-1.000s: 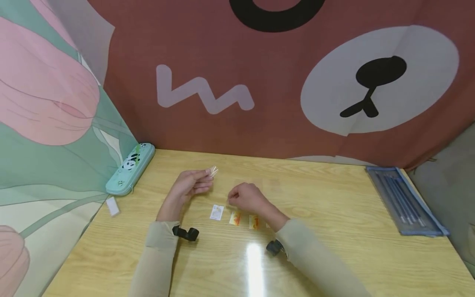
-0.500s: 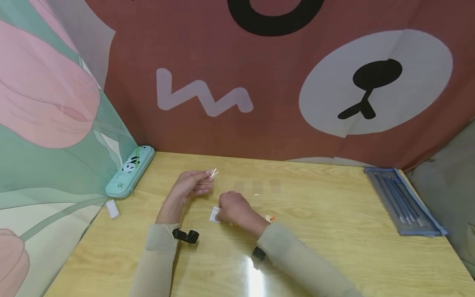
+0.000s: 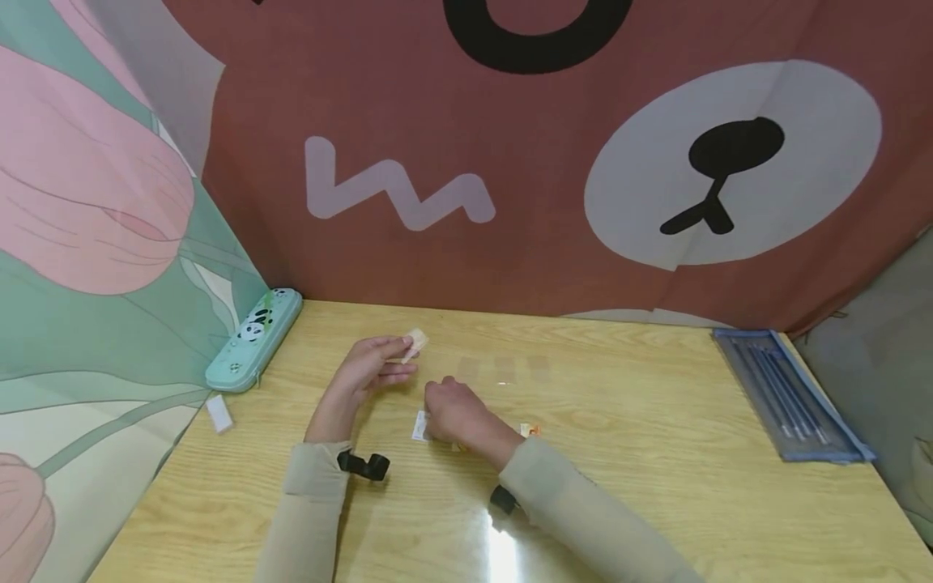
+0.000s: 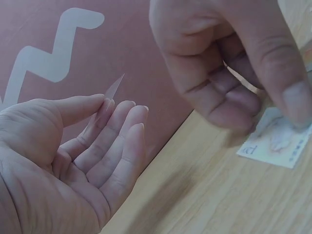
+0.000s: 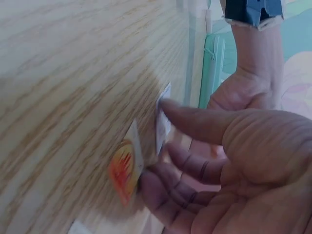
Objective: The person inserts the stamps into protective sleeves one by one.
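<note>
My left hand [image 3: 368, 368] is raised above the table and pinches a small, thin, clear plastic piece [image 4: 113, 90] between thumb and index finger; its other fingers extend loosely. My right hand [image 3: 459, 413] is low over a pale postage stamp [image 4: 275, 139] lying on the wood. Its thumb tip is right at the stamp, and its bent fingers are at the opposite side with a gap between. Beside those fingers lies an orange-and-yellow stamp [image 5: 126, 165], mostly covered by the hand in the head view. Another orange stamp [image 3: 530, 430] shows beyond the right wrist.
Faint clear plastic squares [image 3: 504, 371] lie on the table behind the right hand. A green panda pencil case [image 3: 255, 340] and a white eraser-like block [image 3: 219, 414] are at the left. A blue mesh pouch [image 3: 790, 397] with pencils lies at the right.
My right hand has moved left and down onto the pale stamp, covering other stamps. The left hand stays in place, while the plastic piece has turned and shows a broader face.
</note>
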A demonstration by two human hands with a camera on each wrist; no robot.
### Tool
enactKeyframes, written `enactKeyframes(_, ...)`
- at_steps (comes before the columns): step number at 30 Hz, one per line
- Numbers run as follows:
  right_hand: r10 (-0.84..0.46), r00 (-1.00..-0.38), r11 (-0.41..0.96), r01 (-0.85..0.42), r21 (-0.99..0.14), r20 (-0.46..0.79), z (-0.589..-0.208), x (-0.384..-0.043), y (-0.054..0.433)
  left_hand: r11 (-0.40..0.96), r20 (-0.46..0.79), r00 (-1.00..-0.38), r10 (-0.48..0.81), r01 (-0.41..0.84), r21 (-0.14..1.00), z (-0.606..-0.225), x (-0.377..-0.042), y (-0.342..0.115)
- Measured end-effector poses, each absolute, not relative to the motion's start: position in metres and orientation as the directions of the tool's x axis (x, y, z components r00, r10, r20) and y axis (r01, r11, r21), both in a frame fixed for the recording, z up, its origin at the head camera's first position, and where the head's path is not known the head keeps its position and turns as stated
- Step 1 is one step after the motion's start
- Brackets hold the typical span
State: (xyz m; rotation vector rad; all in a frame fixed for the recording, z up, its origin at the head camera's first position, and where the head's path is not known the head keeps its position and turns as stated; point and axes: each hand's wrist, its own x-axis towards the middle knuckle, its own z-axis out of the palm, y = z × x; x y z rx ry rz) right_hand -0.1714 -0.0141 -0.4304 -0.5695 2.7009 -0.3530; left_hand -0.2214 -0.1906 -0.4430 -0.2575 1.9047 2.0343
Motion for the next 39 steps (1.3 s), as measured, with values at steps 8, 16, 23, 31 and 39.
enactKeyframes(8,-0.415,-0.854,0.899,-0.331,-0.286,-0.315,-0.431,-0.175,-0.011,-0.047,-0.351,-0.927,0.133,-0.360,0.932,-0.446,-0.223,-0.188)
enactKeyframes(16,-0.493,-0.837,0.746,-0.268,-0.609,-0.237,-0.438,-0.192,0.008,-0.038,-0.348,-0.929,0.128,-0.355,0.934,-0.447,-0.224,-0.187)
enactKeyframes(23,-0.461,-0.845,0.616,-0.084,-0.783,-0.272,-0.437,-0.199,0.015,-0.060,-0.339,-0.929,0.150,-0.351,0.935,-0.449,-0.226,-0.184)
enactKeyframes(31,-0.426,-0.868,0.480,0.020,-0.877,-0.254,-0.428,-0.208,0.036,-0.062,-0.323,-0.934,0.151,-0.335,0.940,-0.445,-0.227,-0.176)
enactKeyframes(39,-0.377,-0.881,0.363,0.142,-0.921,-0.285,-0.421,-0.219,0.071,-0.078,-0.304,-0.937,0.174,-0.321,0.944,-0.442,-0.224,-0.170)
